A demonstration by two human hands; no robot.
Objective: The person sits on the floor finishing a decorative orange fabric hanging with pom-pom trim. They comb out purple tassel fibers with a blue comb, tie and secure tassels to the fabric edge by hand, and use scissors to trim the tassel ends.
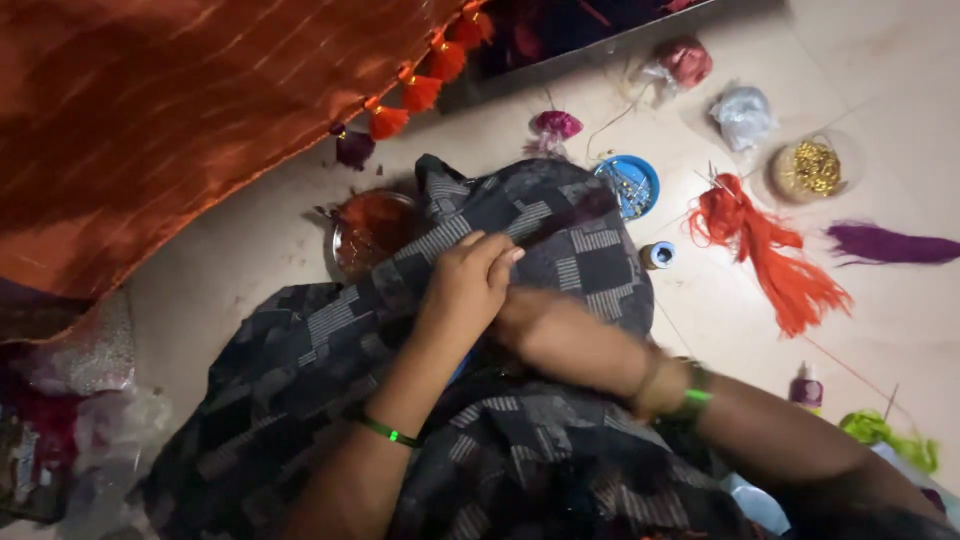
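both hands are on the dark checked cloth (560, 240) lying over the person's lap, above the floor (250, 250). the left hand (465, 285) is curled and pinches a fold. the right hand (530, 320) is partly hidden under it, so i cannot tell its grip. i think slow, small pinches would keep the fold neat, away from the blue pin dish (630, 183).

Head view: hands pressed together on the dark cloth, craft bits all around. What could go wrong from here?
1. The blue dish of pins lies right at the dark patterned cloth; a tug might tip it.
2. The left hand covers the right hand, so the work there is hidden.
3. The orange thread bundle could snag.
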